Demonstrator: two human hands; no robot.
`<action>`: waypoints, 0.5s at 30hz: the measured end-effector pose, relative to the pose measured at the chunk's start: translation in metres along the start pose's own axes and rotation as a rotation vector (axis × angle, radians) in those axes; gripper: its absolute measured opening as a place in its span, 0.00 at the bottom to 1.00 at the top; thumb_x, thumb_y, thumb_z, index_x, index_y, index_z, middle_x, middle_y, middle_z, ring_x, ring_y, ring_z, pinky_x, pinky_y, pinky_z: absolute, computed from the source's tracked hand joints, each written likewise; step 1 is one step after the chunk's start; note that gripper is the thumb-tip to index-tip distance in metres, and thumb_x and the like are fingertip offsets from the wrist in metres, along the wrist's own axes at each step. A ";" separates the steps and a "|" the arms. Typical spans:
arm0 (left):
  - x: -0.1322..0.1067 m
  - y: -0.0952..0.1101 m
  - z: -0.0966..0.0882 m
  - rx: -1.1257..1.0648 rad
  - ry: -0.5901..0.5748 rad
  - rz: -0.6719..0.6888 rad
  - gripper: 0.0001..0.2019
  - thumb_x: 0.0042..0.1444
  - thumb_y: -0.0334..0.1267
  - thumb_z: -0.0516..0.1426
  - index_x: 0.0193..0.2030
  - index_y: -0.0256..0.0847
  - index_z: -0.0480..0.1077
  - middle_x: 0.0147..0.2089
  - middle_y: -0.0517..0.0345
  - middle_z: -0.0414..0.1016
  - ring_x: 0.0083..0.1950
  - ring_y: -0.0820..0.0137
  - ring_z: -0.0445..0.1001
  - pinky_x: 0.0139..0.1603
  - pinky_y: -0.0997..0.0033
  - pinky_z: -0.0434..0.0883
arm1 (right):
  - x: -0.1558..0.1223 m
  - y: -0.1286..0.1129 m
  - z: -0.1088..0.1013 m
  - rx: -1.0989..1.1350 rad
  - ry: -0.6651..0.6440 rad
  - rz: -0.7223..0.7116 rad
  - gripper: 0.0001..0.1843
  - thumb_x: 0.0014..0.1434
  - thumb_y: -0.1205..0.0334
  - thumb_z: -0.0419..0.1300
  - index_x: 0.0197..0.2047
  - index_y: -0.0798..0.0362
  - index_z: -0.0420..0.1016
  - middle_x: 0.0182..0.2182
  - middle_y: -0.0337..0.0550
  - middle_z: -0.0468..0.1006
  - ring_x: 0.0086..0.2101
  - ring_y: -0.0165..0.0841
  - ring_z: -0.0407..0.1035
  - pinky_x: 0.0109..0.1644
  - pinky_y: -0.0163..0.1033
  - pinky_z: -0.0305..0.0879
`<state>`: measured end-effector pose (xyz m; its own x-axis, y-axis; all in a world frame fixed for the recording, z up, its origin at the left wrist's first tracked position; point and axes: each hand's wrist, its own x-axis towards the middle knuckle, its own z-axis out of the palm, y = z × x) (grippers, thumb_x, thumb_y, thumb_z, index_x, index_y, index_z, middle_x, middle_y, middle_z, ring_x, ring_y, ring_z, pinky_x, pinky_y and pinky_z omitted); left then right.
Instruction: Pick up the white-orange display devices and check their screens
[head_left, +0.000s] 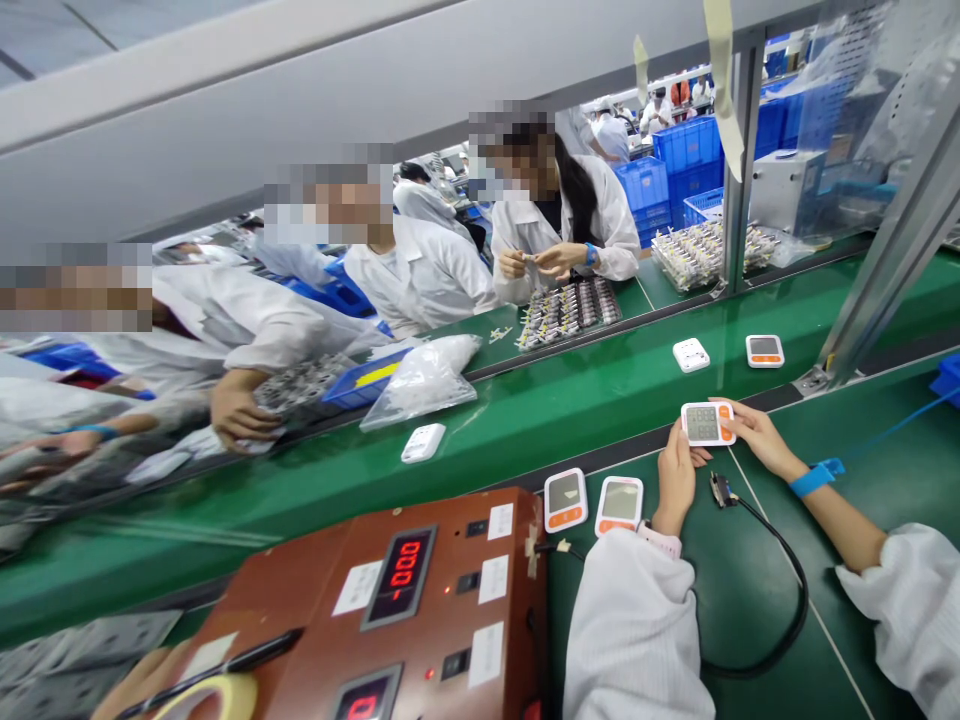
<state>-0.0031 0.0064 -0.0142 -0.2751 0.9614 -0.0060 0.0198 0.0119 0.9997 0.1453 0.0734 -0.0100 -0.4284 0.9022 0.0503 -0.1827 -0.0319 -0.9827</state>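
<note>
While both hands grip it, white monitor (707, 423) between left hand (675, 480), right hand (757, 432)

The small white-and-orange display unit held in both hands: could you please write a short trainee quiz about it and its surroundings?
1. True or false: the small white-and-orange display unit is held by the left hand and the right hand.
2. How many similar white-and-orange units stand beside the brown metal tester box? A one, B two, C four.
3. Fill in: the black cable's plug lies on the green ____.

Key: 1 true; 2 B; 3 bench mat.
</note>
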 end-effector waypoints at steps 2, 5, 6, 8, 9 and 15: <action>0.000 0.000 0.000 0.007 0.000 -0.002 0.30 0.63 0.55 0.43 0.62 0.35 0.62 0.22 0.59 0.75 0.21 0.75 0.70 0.26 0.77 0.68 | 0.000 0.001 0.000 0.003 0.001 -0.002 0.31 0.52 0.48 0.65 0.56 0.53 0.71 0.46 0.46 0.77 0.46 0.42 0.72 0.54 0.46 0.66; 0.000 0.002 -0.001 0.036 -0.011 0.004 0.30 0.63 0.56 0.43 0.62 0.35 0.62 0.22 0.58 0.75 0.21 0.73 0.71 0.27 0.75 0.69 | 0.001 0.002 0.003 -0.024 0.024 -0.022 0.30 0.52 0.47 0.65 0.55 0.53 0.71 0.45 0.46 0.78 0.45 0.41 0.72 0.51 0.44 0.67; 0.000 0.003 -0.001 0.053 -0.017 0.011 0.30 0.63 0.56 0.42 0.61 0.35 0.63 0.23 0.58 0.76 0.22 0.73 0.71 0.27 0.74 0.69 | 0.001 0.001 0.004 -0.040 0.041 -0.039 0.30 0.53 0.46 0.64 0.54 0.53 0.71 0.45 0.46 0.77 0.44 0.41 0.72 0.50 0.44 0.68; -0.001 0.003 -0.003 0.095 -0.033 0.032 0.30 0.63 0.56 0.42 0.59 0.35 0.65 0.24 0.56 0.76 0.24 0.72 0.72 0.30 0.73 0.70 | 0.000 -0.001 0.006 -0.070 0.086 -0.082 0.29 0.53 0.44 0.63 0.52 0.53 0.73 0.44 0.46 0.77 0.43 0.39 0.72 0.48 0.42 0.68; -0.001 0.003 -0.004 0.116 -0.045 0.043 0.30 0.63 0.56 0.41 0.58 0.36 0.66 0.25 0.56 0.76 0.25 0.71 0.72 0.31 0.73 0.70 | -0.002 -0.004 0.006 -0.084 0.114 -0.093 0.29 0.52 0.43 0.63 0.51 0.54 0.73 0.43 0.46 0.77 0.41 0.39 0.73 0.46 0.41 0.69; 0.002 -0.003 -0.006 0.197 -0.087 0.079 0.30 0.63 0.56 0.38 0.56 0.37 0.67 0.29 0.55 0.77 0.27 0.71 0.72 0.33 0.71 0.70 | -0.046 -0.044 -0.031 -0.248 0.475 -0.023 0.35 0.54 0.36 0.57 0.52 0.58 0.70 0.16 0.41 0.70 0.15 0.34 0.63 0.18 0.36 0.59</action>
<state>-0.0092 0.0066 -0.0175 -0.1813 0.9815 0.0620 0.2281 -0.0193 0.9735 0.2009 0.0466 0.0255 0.0319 0.9986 0.0430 0.0521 0.0413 -0.9978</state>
